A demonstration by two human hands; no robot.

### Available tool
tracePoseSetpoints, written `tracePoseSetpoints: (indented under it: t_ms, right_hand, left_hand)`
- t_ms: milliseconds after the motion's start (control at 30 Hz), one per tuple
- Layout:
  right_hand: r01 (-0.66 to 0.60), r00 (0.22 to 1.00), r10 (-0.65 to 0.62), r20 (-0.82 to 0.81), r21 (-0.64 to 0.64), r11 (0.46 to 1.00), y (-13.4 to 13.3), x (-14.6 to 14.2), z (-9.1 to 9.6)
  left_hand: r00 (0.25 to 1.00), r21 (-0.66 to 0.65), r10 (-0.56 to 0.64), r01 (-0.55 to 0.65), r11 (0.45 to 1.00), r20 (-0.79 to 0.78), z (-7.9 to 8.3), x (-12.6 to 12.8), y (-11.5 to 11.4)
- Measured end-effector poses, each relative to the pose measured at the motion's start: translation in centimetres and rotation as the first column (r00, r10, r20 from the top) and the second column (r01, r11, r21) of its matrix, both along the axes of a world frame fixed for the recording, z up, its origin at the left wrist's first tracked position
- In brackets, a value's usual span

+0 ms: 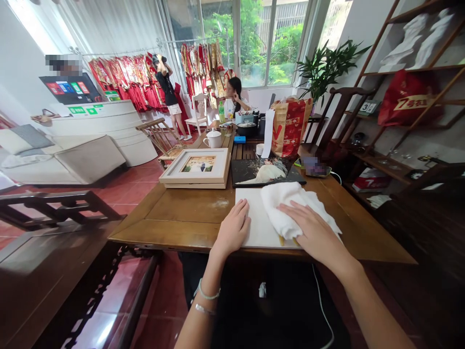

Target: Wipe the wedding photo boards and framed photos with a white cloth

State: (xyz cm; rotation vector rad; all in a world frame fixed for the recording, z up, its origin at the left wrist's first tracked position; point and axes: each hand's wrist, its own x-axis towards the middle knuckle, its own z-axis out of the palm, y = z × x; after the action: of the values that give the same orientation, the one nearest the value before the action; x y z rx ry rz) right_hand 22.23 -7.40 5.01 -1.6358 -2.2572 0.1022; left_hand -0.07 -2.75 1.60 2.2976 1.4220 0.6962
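A flat white board [256,218] lies at the near edge of the wooden table, right in front of me. My left hand [234,225] rests on the board's left edge, fingers stretched forward, holding nothing. Over the board's right part spreads a crumpled white towel [290,206]. My right hand [312,228] lies flat on this towel with the fingers extended, pressing on it. Below the towel, small yellowish patches show near the board's front edge. Just behind the board is a dark panel [243,172] with a white bird picture.
Stacked light wooden picture frames [196,169] stand on the table [181,208] at left. Behind them are a lidded white mug [214,139], a red paper bag [290,128] and a phone [314,166] with a cable. Several people are farther back. A dark bench [54,252] stands at left.
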Motion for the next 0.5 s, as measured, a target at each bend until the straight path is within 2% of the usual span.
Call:
tracePoseSetpoints:
  t_ms: [100,200,367,500]
  right_hand:
    - [0.060,0.997,-0.060,0.053,0.015,0.998,2.1,-1.1,-0.4]
    - [0.007,0.994,-0.008,0.106,0.008,1.000,1.7,-3.0,-0.1]
    - [-0.208,0.974,0.211,0.080,-0.054,0.977,-2.5,-4.9,1.2]
    - [-0.321,0.945,0.324,0.031,-0.087,0.943,-5.8,-3.6,2.2]
  left_hand:
    - [1.000,-0.011,0.007,-0.007,1.000,0.020,0.0,0.0,0.1]
    - [0.998,-0.021,0.026,-0.025,0.999,0.062,0.1,0.1,0.0]
    - [0.985,-0.064,0.061,-0.051,0.997,0.160,0.7,0.3,-0.5]
    - [0.983,-0.102,0.087,-0.071,0.992,0.162,1.0,0.4,-0.6]
